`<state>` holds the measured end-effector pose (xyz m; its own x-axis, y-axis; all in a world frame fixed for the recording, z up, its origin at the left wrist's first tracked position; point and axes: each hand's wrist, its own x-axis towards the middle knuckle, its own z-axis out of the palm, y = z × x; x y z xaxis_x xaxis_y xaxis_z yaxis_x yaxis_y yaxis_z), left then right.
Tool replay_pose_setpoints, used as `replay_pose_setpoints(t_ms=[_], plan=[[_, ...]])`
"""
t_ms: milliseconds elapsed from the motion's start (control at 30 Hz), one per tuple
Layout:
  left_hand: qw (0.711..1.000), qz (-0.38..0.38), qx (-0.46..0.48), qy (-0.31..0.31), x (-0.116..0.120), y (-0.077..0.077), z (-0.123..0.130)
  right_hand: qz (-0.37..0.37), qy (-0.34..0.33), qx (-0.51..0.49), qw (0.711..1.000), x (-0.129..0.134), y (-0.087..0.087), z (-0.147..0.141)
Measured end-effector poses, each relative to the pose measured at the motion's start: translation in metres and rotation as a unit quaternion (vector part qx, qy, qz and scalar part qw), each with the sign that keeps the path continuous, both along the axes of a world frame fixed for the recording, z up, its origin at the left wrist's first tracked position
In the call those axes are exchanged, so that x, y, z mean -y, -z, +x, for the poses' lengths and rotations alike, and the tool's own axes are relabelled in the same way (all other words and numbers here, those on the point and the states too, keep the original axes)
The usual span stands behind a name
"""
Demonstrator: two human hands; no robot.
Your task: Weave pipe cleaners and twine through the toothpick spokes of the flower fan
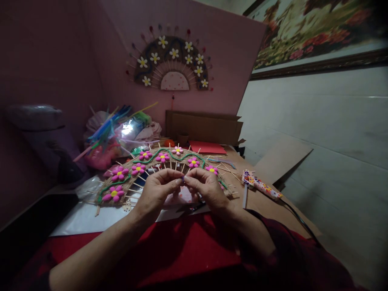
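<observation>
My left hand (160, 190) and my right hand (206, 188) meet fingertip to fingertip, both closed in a pinch. Between them is a tiny bluish-purple piece (182, 180), too small to name. Behind and partly under the hands lies a fan-shaped craft (130, 171) of twine wound over thin wooden sticks. Pink flowers with yellow centres, such as this pink flower (120, 173), and a wavy green cord (154, 155) decorate it. My hands partly hide a pale dotted half-round base (182, 196) at the fan's centre.
A flower-patterned glue gun (260, 186) with a black cord rests at right. Bagged craft supplies (121, 133) are heaped at back left. Cardboard (203, 127) and red sheets (207, 147) lie behind. A finished-looking fan with white flowers (174, 52) hangs on the pink board. Dark scissors (194, 208) lie near my right hand.
</observation>
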<state>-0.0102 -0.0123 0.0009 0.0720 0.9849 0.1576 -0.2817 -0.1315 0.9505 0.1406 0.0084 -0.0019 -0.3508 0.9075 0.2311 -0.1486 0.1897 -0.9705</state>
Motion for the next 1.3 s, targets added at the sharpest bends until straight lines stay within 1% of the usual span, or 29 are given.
replay_pose_setpoints(t_ms=[200, 300, 400, 500, 567, 667, 767, 933, 1167, 1300], plan=[[1.000, -0.004, -0.001, 0.007, 0.000, 0.001, 0.000, -0.007, 0.001, -0.017, 1.000, 0.000, -0.001, -0.001], [1.000, -0.021, -0.011, 0.016, 0.000, 0.003, -0.001, 0.009, 0.016, -0.017, 1.000, -0.001, 0.000, -0.002], [0.999, -0.031, -0.013, 0.022, 0.001, 0.001, 0.000, 0.026, 0.018, -0.011, 0.999, -0.002, 0.003, -0.002], [0.999, -0.041, -0.023, 0.009, 0.003, -0.004, 0.002, 0.052, 0.024, -0.014, 0.998, -0.001, 0.004, -0.001], [0.998, -0.047, -0.043, -0.010, 0.005, -0.007, 0.003, 0.073, 0.025, -0.010, 0.997, 0.000, 0.003, -0.001], [0.996, -0.037, -0.072, -0.035, 0.007, -0.011, 0.004, 0.084, 0.024, 0.002, 0.996, 0.001, 0.001, 0.000], [0.997, -0.032, -0.071, -0.021, 0.007, -0.010, 0.003, 0.078, 0.027, -0.006, 0.997, 0.000, 0.000, 0.000], [0.995, -0.056, -0.082, -0.001, 0.007, -0.009, 0.002, 0.063, 0.024, -0.023, 0.997, -0.001, -0.001, 0.000], [0.994, -0.029, -0.105, 0.029, 0.008, -0.013, -0.003, 0.037, -0.006, -0.011, 0.999, 0.000, -0.006, 0.003], [0.993, -0.024, -0.113, 0.032, 0.008, -0.016, -0.005, 0.031, -0.019, -0.012, 0.999, -0.002, -0.005, 0.004]])
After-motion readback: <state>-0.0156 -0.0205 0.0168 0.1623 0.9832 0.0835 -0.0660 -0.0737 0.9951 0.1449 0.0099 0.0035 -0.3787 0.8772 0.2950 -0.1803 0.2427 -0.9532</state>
